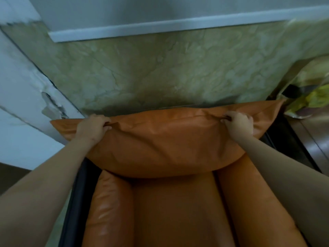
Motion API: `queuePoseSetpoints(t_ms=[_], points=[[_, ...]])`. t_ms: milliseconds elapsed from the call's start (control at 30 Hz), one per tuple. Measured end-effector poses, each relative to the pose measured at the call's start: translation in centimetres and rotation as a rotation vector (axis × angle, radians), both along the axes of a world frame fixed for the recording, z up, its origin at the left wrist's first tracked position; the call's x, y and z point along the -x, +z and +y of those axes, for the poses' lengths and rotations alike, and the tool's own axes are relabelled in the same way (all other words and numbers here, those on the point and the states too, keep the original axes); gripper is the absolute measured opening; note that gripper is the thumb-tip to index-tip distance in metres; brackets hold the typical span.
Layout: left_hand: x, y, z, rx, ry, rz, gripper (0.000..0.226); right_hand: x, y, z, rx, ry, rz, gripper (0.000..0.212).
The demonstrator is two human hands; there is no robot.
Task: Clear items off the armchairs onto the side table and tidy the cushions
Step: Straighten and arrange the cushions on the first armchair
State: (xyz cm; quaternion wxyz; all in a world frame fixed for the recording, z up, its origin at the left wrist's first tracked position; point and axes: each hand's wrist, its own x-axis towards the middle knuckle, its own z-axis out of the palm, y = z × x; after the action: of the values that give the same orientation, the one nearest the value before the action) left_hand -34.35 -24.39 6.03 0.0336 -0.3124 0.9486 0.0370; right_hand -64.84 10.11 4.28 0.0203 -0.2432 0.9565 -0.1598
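Both hands on the back cushion (165,139), which stands at the rear of the armchair (170,211) above the seat. Left hand (93,126) and right hand (238,123) each pinch its top seam, fingers (105,124) closed on bunched leather. Grips set wide apart, likely to lift and square it evenly. No loose items visible on the seat. Floor (160,68) beyond.

Back cushion (165,139) across armchair (174,211) rear, above seat, hands gripping its top edge left (93,126) and right (238,123)
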Motion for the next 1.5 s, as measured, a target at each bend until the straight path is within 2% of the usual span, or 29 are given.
queuePoseSetpoints(t_ms=[67,200,367,433,533,667,800,967,1133,1333,1500], points=[[-0.1,-2.0,1.1,-0.002,0.019,-0.005,0.022,-0.6,-1.6,-0.3,-0.056,-0.005,-0.043,0.025],[-0.8,-5.5,2.2,-0.008,0.126,0.202,0.018,-0.5,-4.3,-0.3,-0.087,0.074,0.0,0.031],[0.1,-9.0,1.8,-0.014,0.194,0.162,0.035,1.3,-7.0,-0.6,-0.057,0.16,0.055,0.035],[0.9,-9.7,1.6,0.018,0.2,0.143,0.038,2.0,-8.1,-1.2,-0.065,0.179,0.109,0.043],[1.9,-10.6,1.4,0.045,0.208,0.168,0.04,3.0,-9.5,-1.9,-0.107,0.213,0.215,0.049],[2.7,-12.3,0.8,0.066,0.23,0.231,0.058,3.8,-11.4,-3.8,-0.161,0.242,0.296,0.05],[4.7,-14.4,0.0,0.142,0.246,0.243,0.061,4.8,-13.3,-6.1,-0.105,0.233,0.344,0.052],[6.1,-16.8,0.5,0.236,0.303,0.312,0.06,5.2,-16.1,-6.7,0.066,0.236,0.406,0.05],[5.9,-17.1,0.5,0.285,0.294,0.33,0.058,5.1,-17.0,-6.9,0.105,0.245,0.455,0.047],[4.4,-15.8,1.8,0.359,0.267,0.283,0.051,4.4,-16.6,-5.5,0.017,0.231,0.54,0.035],[1.9,-12.8,3.2,0.349,0.227,0.319,0.051,2.7,-13.5,-2.7,0.055,0.206,0.472,0.039]])
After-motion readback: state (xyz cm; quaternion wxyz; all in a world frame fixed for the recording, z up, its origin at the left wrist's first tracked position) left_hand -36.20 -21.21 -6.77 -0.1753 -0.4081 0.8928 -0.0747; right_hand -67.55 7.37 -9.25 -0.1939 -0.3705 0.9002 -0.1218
